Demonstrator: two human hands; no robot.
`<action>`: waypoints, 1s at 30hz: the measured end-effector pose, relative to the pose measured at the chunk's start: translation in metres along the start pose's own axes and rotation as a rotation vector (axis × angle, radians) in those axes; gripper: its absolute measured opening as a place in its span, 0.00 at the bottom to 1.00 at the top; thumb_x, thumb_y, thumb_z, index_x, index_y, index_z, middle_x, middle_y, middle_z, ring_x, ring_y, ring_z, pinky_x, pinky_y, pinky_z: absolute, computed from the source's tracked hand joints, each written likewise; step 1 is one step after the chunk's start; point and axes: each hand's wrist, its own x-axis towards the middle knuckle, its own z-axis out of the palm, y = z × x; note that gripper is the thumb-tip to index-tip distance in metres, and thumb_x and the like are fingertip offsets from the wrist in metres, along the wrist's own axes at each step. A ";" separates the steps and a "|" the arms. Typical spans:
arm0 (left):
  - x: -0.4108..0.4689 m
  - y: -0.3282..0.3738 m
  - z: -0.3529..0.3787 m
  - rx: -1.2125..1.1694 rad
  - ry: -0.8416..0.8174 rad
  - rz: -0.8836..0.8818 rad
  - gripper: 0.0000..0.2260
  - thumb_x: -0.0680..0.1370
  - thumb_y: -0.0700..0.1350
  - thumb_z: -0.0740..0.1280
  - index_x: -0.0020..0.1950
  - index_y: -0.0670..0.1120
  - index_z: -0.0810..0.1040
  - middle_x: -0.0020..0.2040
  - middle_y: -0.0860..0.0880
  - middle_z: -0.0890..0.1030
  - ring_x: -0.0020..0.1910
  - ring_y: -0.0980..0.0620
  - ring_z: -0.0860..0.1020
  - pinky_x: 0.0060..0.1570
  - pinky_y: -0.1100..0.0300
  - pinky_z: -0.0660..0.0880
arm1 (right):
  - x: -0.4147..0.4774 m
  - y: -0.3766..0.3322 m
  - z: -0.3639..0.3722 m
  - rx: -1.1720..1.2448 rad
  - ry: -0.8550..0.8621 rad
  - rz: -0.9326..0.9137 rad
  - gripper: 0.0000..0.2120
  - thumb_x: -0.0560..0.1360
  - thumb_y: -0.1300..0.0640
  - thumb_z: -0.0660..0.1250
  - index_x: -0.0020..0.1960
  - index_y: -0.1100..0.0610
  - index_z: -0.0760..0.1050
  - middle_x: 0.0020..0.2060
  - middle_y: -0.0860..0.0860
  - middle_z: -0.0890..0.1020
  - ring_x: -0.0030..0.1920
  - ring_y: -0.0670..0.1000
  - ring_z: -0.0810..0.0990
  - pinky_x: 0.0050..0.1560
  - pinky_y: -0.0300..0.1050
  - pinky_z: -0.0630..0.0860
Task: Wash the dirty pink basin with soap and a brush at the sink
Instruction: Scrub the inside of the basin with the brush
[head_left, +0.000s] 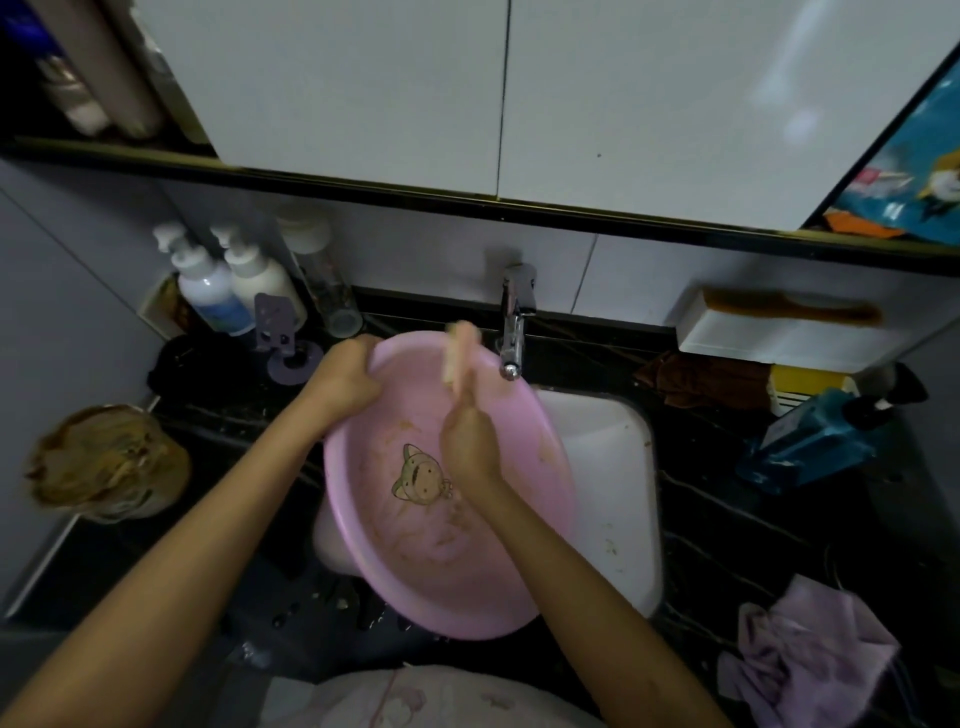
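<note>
Overlapping sink (608, 447), tilted basin (395, 571), faucet (514, 332) beside rim, bottles (228, 291) behind

Two glossy white cabinet doors (363, 88) fill the upper middle of the frame, split by a thin dark seam. A soft patch of light (810, 78) reflects on the door at upper right. A dark, gold-edged trim (363, 183) runs under them. Below it is a pale tiled wall (426, 254), and a plain grey wall (62, 291) stands at the left edge. A black veined countertop (727, 519) spreads across the lower right. A white box (769, 338) sits against the tiles at right, with a brown comb (789, 309) lying on top.
</note>
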 end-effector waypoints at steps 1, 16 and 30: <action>0.000 -0.002 0.000 -0.002 0.005 0.000 0.21 0.67 0.30 0.63 0.60 0.36 0.75 0.54 0.36 0.79 0.52 0.39 0.77 0.49 0.52 0.73 | 0.008 0.002 -0.005 0.003 0.021 0.076 0.31 0.80 0.62 0.52 0.78 0.55 0.39 0.32 0.51 0.72 0.34 0.52 0.75 0.34 0.48 0.75; -0.004 -0.023 -0.003 -0.122 0.024 -0.012 0.20 0.68 0.28 0.64 0.60 0.35 0.76 0.52 0.37 0.80 0.52 0.42 0.78 0.47 0.59 0.68 | -0.026 0.015 -0.005 -0.279 -0.228 -0.319 0.33 0.79 0.61 0.56 0.78 0.50 0.43 0.39 0.58 0.78 0.37 0.57 0.78 0.33 0.46 0.70; -0.003 -0.028 0.005 -0.158 0.025 0.012 0.23 0.66 0.26 0.62 0.60 0.37 0.76 0.52 0.37 0.80 0.52 0.41 0.78 0.46 0.57 0.70 | 0.034 0.080 -0.087 -1.117 -0.475 -0.229 0.24 0.81 0.52 0.52 0.75 0.39 0.52 0.60 0.55 0.74 0.55 0.57 0.78 0.47 0.45 0.72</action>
